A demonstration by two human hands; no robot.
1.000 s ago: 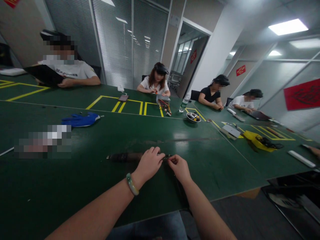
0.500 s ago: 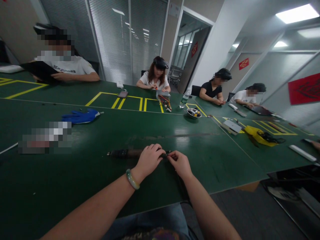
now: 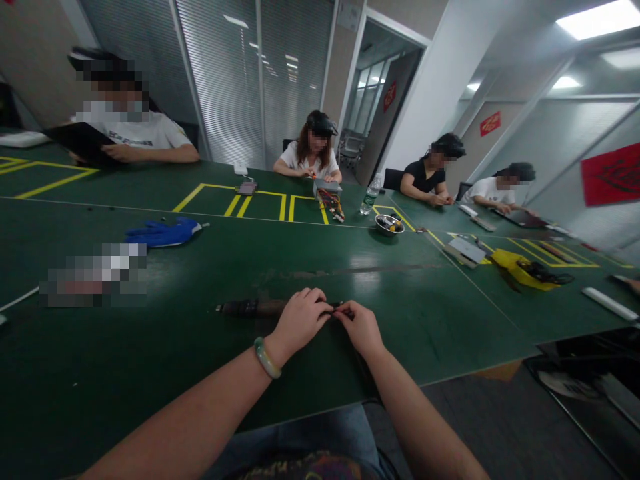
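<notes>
A long dark electric screwdriver (image 3: 265, 307) lies crosswise on the green table, its narrow metal tip pointing left. My left hand (image 3: 301, 320), with a jade bangle on the wrist, is closed over its right-hand part. At that right end my right hand (image 3: 361, 325) pinches the screwdriver's tail, where a dark cord (image 3: 367, 377) seems to run down toward the table edge. Both sets of fingertips nearly meet there, and they hide what lies between them.
A blue glove (image 3: 165, 232) and a blurred-out item with a white cable lie to the left. Beyond are a metal bowl (image 3: 389, 225), a water bottle (image 3: 371, 195) and a grey box with wires (image 3: 329, 193). A yellow bag (image 3: 523, 270) lies right. Several people sit opposite.
My hands hold almost the same place on the screwdriver, with only a slight shift of the fingers. The whole view has moved a little.
</notes>
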